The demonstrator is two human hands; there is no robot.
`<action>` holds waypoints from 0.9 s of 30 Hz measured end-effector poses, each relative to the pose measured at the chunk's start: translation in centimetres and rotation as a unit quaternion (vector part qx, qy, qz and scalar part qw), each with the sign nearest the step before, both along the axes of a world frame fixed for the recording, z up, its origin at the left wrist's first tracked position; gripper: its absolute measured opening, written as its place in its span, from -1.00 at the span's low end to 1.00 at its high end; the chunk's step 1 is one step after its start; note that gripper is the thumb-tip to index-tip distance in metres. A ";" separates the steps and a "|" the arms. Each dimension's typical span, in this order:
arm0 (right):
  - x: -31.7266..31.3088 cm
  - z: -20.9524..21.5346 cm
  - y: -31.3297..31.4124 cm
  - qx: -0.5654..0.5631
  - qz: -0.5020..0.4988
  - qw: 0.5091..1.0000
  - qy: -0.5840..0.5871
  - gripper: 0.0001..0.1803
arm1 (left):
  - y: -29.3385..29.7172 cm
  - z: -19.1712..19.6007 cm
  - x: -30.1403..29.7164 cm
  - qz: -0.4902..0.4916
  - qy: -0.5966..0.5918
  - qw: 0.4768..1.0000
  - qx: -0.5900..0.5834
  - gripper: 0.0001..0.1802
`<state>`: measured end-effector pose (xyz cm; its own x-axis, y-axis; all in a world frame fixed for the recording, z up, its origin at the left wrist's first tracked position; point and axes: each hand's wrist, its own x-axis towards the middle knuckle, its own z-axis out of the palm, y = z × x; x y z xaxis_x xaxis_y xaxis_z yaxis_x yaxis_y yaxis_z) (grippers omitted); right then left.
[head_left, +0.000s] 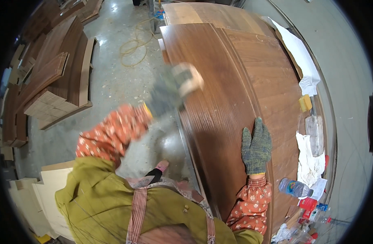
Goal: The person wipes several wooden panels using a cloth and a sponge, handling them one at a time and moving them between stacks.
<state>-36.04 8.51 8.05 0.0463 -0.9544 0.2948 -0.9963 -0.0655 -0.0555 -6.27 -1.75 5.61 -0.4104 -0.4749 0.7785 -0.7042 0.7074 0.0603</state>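
A large brown wooden panel point(231, 81) lies flat in front of me, reaching from near to far. My left hand point(168, 91), in a grey knitted glove and blurred by motion, grips a pale sanding block point(188, 79) at the panel's left edge. My right hand point(256, 146), also gloved, rests flat with fingers spread on the panel's near right part. Both forearms wear orange flowered sleeves.
Stacks of dark wooden boards point(52, 81) lie on the concrete floor at left, pale boards point(40, 199) at lower left. A yellow cord point(133, 44) is coiled on the floor. At right: white paper point(304, 61), a yellow sponge point(304, 103), rags point(310, 160), a plastic bottle point(294, 188).
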 end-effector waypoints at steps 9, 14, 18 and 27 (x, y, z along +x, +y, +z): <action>-1.0 -0.7 0.2 -0.037 0.003 0.999 0.001 -0.41 | 9.8 -0.4 -6.6 -0.163 -0.056 0.981 0.089 -0.62; -0.3 -0.9 0.7 -0.033 -0.004 0.999 0.023 -0.44 | -7.0 3.9 3.3 -0.133 -0.079 0.954 0.256 -0.75; -0.9 -1.0 0.3 -0.033 -0.018 0.999 0.007 -0.48 | -1.4 2.6 -3.2 -0.068 -0.160 0.982 0.074 -0.64; -1.2 -1.1 0.3 -0.079 0.009 0.997 -0.026 -0.55 | -3.3 3.0 -2.2 -0.246 -0.121 0.956 0.100 -0.73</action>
